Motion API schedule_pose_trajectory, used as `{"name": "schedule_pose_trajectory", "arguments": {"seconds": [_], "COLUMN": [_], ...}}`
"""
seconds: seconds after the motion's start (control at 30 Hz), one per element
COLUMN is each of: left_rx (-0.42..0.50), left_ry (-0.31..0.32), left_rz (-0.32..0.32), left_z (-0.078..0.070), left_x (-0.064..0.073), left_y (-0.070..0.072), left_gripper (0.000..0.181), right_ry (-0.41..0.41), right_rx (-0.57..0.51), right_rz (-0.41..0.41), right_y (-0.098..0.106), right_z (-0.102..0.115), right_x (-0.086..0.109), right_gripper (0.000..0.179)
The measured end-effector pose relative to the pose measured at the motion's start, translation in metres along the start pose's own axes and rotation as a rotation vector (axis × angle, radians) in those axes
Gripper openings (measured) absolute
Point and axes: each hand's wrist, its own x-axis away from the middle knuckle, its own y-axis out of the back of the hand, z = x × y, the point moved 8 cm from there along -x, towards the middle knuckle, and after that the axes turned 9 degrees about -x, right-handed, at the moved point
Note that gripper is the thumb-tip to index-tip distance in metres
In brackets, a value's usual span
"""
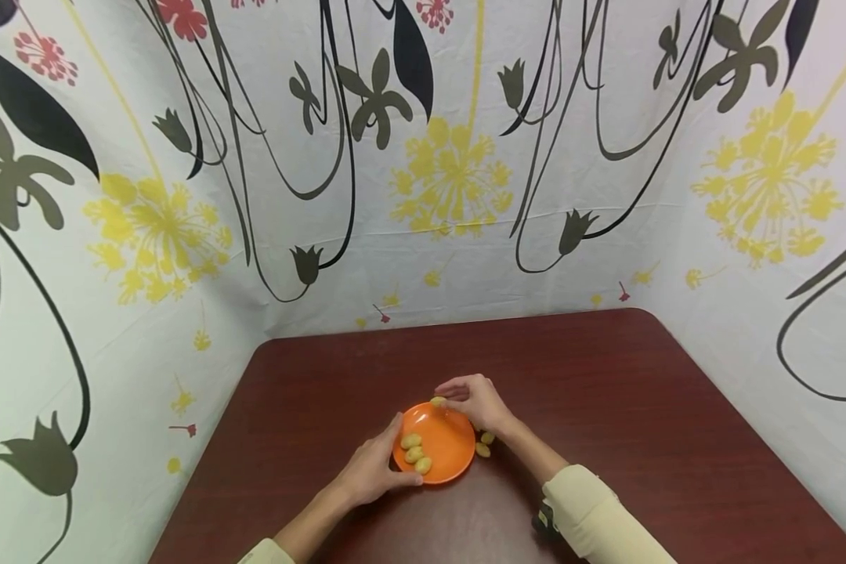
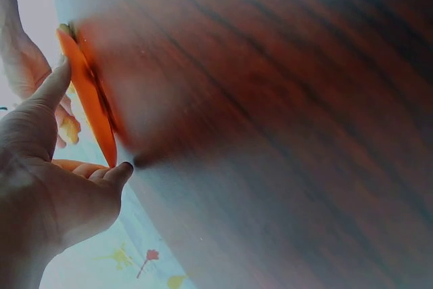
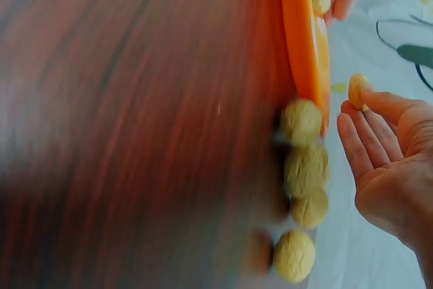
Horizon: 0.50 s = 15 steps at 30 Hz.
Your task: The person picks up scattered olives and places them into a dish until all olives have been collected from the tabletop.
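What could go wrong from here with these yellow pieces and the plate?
The yellow piece pinched in the right hand might slip out. The rounded pieces beside the plate could roll if nudged. If the left hand holding the orange plate tilts it, the pieces resting there may slide.

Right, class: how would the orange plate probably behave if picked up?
The orange plate is probably stiff, since its rim looks unbent where the left hand holds it. Its glossy sheen suggests a slippery surface. Being rounded, the yellow pieces on it might roll if it tilted.
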Motion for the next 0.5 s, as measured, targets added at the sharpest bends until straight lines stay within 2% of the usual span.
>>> {"name": "schedule_pose_trajectory", "arguments": {"seconds": [0.2, 0.5], "left_rx": [-0.003, -0.005], "left_ry": [-0.003, -0.022], "left_rz": [-0.002, -0.018], "left_z": [0.000, -0.001], "left_x": [0.000, 0.000], "left_y": [0.000, 0.001], "left_gripper": [0.116, 0.116], "right_ry": [0.024, -0.015], "right_rx": [0.017, 0.043], "right_rz": [0.072, 0.116], "right_y": [-0.024, -0.044], "right_z": [0.006, 0.006], "right_x": [0.000, 0.001], "right_gripper": [0.020, 0.021]}}
